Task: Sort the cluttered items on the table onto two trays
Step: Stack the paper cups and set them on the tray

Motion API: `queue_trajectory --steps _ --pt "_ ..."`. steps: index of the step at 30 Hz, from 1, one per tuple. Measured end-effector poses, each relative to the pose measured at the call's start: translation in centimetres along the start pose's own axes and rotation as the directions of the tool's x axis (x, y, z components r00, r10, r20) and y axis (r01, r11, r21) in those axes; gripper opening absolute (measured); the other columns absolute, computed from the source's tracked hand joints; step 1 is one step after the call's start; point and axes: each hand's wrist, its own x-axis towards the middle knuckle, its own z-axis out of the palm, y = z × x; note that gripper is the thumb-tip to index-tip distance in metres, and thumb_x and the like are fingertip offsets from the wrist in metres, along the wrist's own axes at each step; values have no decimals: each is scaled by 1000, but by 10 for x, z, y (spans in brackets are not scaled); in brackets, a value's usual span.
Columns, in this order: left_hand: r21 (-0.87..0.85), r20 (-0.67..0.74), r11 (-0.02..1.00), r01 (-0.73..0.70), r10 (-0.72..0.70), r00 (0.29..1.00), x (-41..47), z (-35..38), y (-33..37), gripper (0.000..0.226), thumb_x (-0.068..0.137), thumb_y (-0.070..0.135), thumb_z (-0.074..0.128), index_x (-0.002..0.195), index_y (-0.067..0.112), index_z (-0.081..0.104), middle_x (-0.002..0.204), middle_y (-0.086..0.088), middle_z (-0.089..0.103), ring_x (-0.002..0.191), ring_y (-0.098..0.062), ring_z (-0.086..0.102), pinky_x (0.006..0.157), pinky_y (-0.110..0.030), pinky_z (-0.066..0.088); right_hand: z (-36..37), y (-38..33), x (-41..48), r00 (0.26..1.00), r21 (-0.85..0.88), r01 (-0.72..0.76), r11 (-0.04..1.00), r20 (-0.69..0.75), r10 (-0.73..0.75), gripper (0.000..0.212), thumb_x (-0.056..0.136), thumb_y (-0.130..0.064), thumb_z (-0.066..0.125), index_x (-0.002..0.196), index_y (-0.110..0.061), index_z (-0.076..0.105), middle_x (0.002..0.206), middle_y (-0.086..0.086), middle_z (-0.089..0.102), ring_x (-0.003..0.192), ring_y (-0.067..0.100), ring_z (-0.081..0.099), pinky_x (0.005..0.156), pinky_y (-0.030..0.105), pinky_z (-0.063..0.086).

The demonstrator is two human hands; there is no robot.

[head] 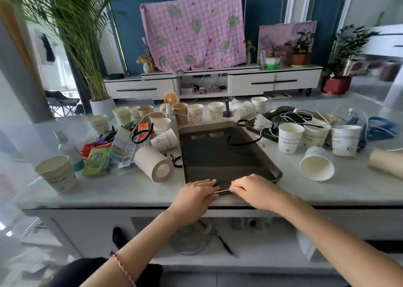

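Right hand (250,189): fingers curled, pinching one end of a thin pale stick (221,191). Left hand (196,194): fingers extended flat over the stick's other end; whether they grip it cannot be told. Both hands rest at the near rim of the dark tray (218,162), which sits mid-table by the near edge and carries a black loop (239,143). A second tray (275,112), behind and to the right, holds cables. Paper cups (290,137) and a fallen paper roll (152,163) flank the dark tray on the table (130,191).
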Motion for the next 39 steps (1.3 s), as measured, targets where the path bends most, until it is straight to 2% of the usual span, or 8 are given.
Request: queue_trajectory --steps 3,7,11,15,23,27,32,39 --pt "16 -2 999 40 -40 999 3 -6 8 42 97 43 38 128 22 57 142 5 45 133 -12 37 107 -27 29 -8 6 -2 999 104 -20 994 -23 22 32 98 -31 43 120 -19 63 124 -2 63 116 17 54 99 30 39" --pt "-125 -63 991 49 -57 996 15 -9 24 45 94 51 35 89 18 65 95 4 62 93 -16 56 83 -32 46 -32 35 -8 955 164 -24 986 -289 71 29 92 -10 53 118 -13 64 128 3 59 122 18 51 102 21 32" --pt "-158 -144 987 -26 3 990 51 -5 42 29 97 30 44 114 16 62 116 2 60 109 -16 52 95 -30 41 -70 88 -28 776 -1 -296 955 -583 240 51 78 -6 64 128 -14 55 140 12 42 131 30 38 104 39 30" --pt "-261 -115 965 -7 -24 993 95 -10 47 32 95 6 42 118 16 62 120 1 58 112 -14 52 91 -17 37 -74 126 -48 758 44 -553 832 -386 525 68 85 -15 60 145 -24 29 149 8 21 132 30 34 96 40 38" --pt "-213 515 973 83 39 856 112 -25 21 17 80 31 71 95 28 63 86 13 60 76 -2 56 69 -16 43 -70 140 -34 682 116 -476 872 -578 449 37 90 -1 42 121 -9 60 121 17 57 105 35 53 83 40 44" --pt "-127 467 990 63 3 884 113 -18 24 9 83 26 66 92 23 63 81 15 58 72 1 54 64 -12 38 -79 119 -24 655 258 -351 900 -619 433 29 88 0 46 109 -6 66 102 14 65 94 33 59 73 31 45" --pt "-83 371 988 128 -89 925 110 -19 24 18 86 24 58 88 10 67 88 -1 68 79 -12 60 69 -18 45 -80 103 -9 655 544 -261 798 -507 560 24 86 -1 46 100 -10 64 86 10 61 53 22 56 35 18 43" --pt "-267 138 949 167 -134 981 164 -37 35 14 86 18 58 83 8 67 82 1 69 72 -9 60 64 -17 45 -98 109 3 573 759 -245 603 -388 722 23 83 3 43 93 -8 60 67 8 56 48 21 55 33 17 42"
